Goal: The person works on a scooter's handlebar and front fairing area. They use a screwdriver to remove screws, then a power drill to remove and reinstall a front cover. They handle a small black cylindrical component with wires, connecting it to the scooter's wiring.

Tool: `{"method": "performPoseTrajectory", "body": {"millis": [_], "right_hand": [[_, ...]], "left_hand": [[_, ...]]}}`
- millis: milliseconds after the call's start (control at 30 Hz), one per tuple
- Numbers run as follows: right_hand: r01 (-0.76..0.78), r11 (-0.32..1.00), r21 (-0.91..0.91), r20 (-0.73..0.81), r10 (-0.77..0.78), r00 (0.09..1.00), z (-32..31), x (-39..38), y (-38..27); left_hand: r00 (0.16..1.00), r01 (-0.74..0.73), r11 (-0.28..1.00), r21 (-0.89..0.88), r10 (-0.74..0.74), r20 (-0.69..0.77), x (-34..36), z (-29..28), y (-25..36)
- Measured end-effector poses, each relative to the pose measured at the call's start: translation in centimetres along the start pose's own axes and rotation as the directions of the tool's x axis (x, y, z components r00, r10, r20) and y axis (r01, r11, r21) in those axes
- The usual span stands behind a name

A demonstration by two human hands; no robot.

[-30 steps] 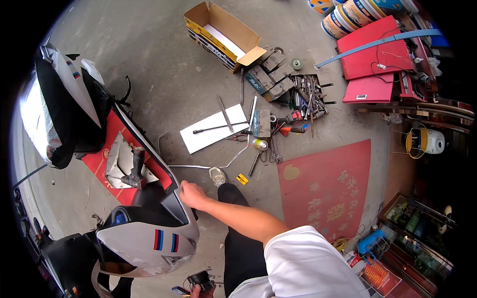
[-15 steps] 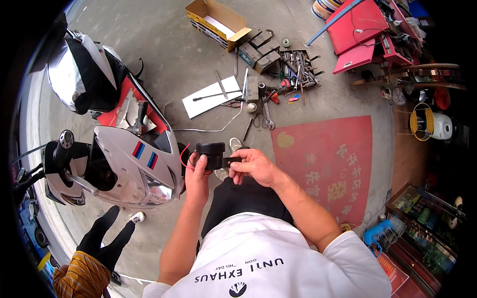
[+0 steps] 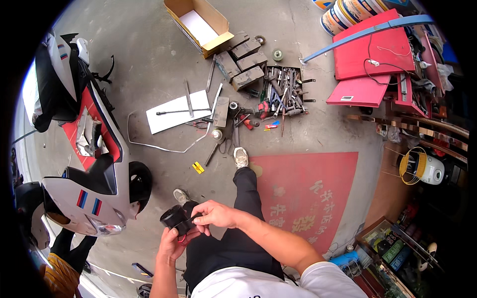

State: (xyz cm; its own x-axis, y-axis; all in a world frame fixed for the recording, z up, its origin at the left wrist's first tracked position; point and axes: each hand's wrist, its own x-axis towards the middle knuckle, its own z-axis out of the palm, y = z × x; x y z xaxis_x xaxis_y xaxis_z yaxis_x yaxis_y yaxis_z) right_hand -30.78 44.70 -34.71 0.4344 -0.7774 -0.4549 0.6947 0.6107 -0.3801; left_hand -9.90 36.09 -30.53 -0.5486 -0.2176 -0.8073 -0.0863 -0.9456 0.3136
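In my left hand (image 3: pixel 170 243) is a black round, horn-like part (image 3: pixel 174 216), its thumb and fingers closed round the lower side. A red wire (image 3: pixel 182 239) hangs from this part beside my fingers. My right hand (image 3: pixel 218 214) pinches a short black strip (image 3: pixel 197 217), like a mounting bracket, that sticks out of the part's right side. Whether strip and part are one piece, I cannot tell. Both hands are in front of my dark trousers, above the concrete floor.
A white scooter (image 3: pixel 89 198) stands at the left, a person's orange striped sleeve (image 3: pixel 57 273) behind it. Ahead lie a white board (image 3: pixel 171 113), a tray of tools (image 3: pixel 284 89), dark blocks (image 3: pixel 248 62) and an open carton (image 3: pixel 218 39). A red mat (image 3: pixel 318 188) covers floor to the right.
My view has shifted, and one foot now stands forward by the tools. Both hands, still gripping the black part, appear lower and further left. A yellow card on the floor has come into sight.
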Motion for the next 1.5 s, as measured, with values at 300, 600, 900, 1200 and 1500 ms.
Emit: {"method": "performPoseTrajectory", "body": {"millis": [300, 600, 900, 1200, 1500], "right_hand": [[-0.591, -0.656, -0.470, -0.508, -0.347, 0.789, -37.6, 6.0, -7.1], [-0.775, -0.598, -0.203, -0.844, -0.295, 0.449, -53.4, 12.1, -0.6], [-0.784, -0.114, -0.610, -0.793, 0.104, 0.601, -47.8, -2.2, -4.8], [-0.524, 0.691, -0.498, -0.823, -0.184, 0.538, -42.0, -2.2, 5.4], [-0.326, 0.542, -0.775, -0.612, -0.511, 0.604, -45.2, 10.7, 2.4]], "left_hand": [[0.894, 0.036, 0.999, -0.005, -0.034, -0.446, 16.9, -0.4, -9.4], [0.926, -0.028, 0.969, 0.247, 0.118, -0.359, 37.0, -8.9, -7.0], [0.990, -0.108, 0.748, 0.655, 0.143, 0.000, 57.3, -9.0, 2.0], [0.996, -0.071, 0.769, 0.635, 0.018, 0.089, 64.1, -11.4, -1.3], [0.988, -0.145, 0.578, 0.803, 0.122, 0.090, 63.8, -10.9, -0.8]]}}
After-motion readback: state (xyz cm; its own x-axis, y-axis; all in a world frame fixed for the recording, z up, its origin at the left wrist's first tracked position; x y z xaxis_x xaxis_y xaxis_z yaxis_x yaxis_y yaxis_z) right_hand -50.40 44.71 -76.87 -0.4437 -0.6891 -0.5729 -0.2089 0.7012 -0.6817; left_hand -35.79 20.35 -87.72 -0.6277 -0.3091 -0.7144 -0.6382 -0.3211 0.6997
